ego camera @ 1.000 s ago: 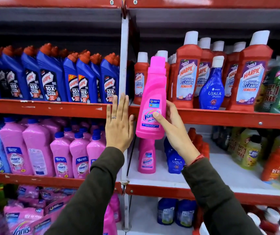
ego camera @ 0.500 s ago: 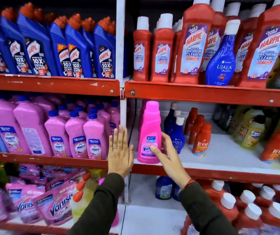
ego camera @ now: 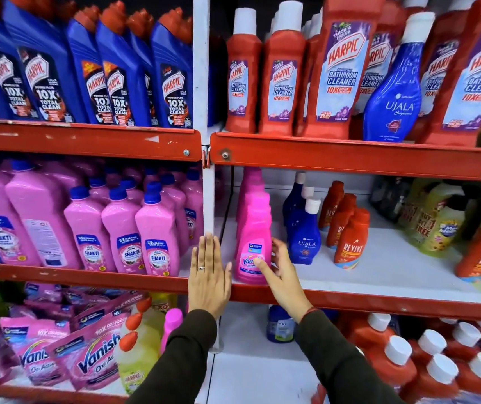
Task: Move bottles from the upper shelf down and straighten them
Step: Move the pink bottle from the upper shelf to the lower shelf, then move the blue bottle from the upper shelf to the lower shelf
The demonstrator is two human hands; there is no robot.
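- Because the left hand [ego camera: 208, 275] lay flat and open, fingers straight and together, against the white upright [ego camera: 207, 199] and the red front edge of the middle shelf [ego camera: 379, 298], it held nothing and probably only steadied the person.
- The pink Vanish bottle [ego camera: 253, 243] stood upright at the front left corner of that shelf, just ahead of another pink bottle, label outward, presumably to face the aisle.
- The right hand [ego camera: 281, 275] curled loosely round the bottle's lower right side, thumb on the label, fingertips behind; likely squaring it.
- On the upper shelf [ego camera: 350, 156], a blue Ujala bottle [ego camera: 393, 94] leaned among red Harpic bottles [ego camera: 332, 71], seemingly misplaced.
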